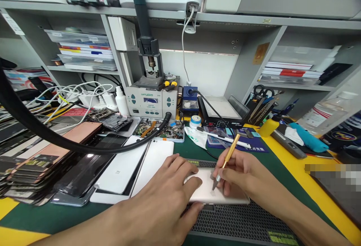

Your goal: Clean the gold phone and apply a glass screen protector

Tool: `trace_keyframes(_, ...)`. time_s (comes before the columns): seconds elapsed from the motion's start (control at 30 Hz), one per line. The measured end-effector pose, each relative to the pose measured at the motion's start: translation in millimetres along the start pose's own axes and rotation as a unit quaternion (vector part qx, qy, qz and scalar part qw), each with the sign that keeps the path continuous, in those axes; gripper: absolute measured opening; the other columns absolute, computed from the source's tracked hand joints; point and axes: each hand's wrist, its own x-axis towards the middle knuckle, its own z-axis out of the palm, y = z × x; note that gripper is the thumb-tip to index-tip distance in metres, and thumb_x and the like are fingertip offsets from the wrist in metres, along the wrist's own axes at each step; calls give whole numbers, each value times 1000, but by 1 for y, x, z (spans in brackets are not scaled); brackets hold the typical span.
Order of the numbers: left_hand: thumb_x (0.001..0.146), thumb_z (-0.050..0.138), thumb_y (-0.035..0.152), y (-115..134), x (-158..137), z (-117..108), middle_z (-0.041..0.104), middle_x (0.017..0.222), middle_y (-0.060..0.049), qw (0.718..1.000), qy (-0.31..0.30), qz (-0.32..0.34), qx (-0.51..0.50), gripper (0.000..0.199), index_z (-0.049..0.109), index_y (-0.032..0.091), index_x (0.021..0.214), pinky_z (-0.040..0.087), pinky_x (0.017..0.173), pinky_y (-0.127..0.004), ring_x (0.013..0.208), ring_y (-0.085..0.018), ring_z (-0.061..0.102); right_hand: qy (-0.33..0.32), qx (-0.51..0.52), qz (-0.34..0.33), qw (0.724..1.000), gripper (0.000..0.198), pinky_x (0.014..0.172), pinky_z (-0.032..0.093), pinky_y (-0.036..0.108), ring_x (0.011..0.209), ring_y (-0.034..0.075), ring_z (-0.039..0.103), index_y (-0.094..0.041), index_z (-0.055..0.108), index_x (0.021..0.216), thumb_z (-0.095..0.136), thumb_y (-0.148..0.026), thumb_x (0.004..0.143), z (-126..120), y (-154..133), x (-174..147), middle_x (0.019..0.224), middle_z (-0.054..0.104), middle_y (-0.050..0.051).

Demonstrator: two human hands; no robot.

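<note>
A pale gold phone or phone back cover (205, 176) lies on a black perforated mat (225, 219) in front of me. My left hand (176, 186) grips its left end, fingers over the top and thumb along the near edge. In my right hand (239, 171) is a slim gold pen-shaped tool (231, 150) with a silver collar and a dark pointed end. That point is at the pale surface, beside a small greyish mark (212, 192). Whether the tool is a pen or a blade I cannot tell.
Left of my hands lie white phones (121, 171) and stacks of phone parts (31, 167). A thick black hose (84, 146) arcs across from the hot-air station (153, 101). Behind are a tray of circuit boards (160, 129) and a soldering iron stand (190, 101). Tweezers (261, 110) stand at right.
</note>
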Motion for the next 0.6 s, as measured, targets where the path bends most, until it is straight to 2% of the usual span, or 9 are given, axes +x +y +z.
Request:
trace_keyframes(0.27,98,57,28,0,2,0,58,124,-9,1000,0,0,-2,19,62,19,114,39,110,-52,119,-29,49,-1,-2,2,1000,27,58,51,28,60,13,62,-20,55,87,76,-36,81,1,-2,2,82,70,2)
trace_keyframes(0.6,98,57,28,0,1,-1,57,125,-9,1000,-4,-5,-7,19,62,19,114,40,109,-52,118,-29,48,-6,1,17,1000,21,55,47,24,57,11,60,-19,56,87,75,-22,79,0,0,1,77,70,-1)
